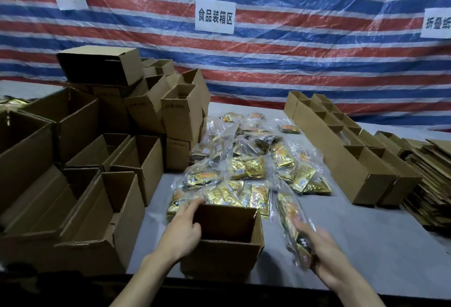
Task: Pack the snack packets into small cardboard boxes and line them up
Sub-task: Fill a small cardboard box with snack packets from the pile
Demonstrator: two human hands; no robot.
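Note:
A small open cardboard box (227, 248) stands upright at the table's near edge. My left hand (184, 230) holds its left wall, with the index finger stretched along the far rim. My right hand (319, 249) grips a clear bag of gold snack packets (291, 221) just right of the box; it is blurred by motion. A heap of gold and orange snack packets in clear bags (246, 167) lies on the grey table behind the box.
Open empty cardboard boxes (97, 160) of several sizes are stacked on the left. A row of small boxes (341, 150) runs along the right, with flattened cardboard (429, 184) beyond it. A striped tarp (268, 50) with paper signs hangs behind the table.

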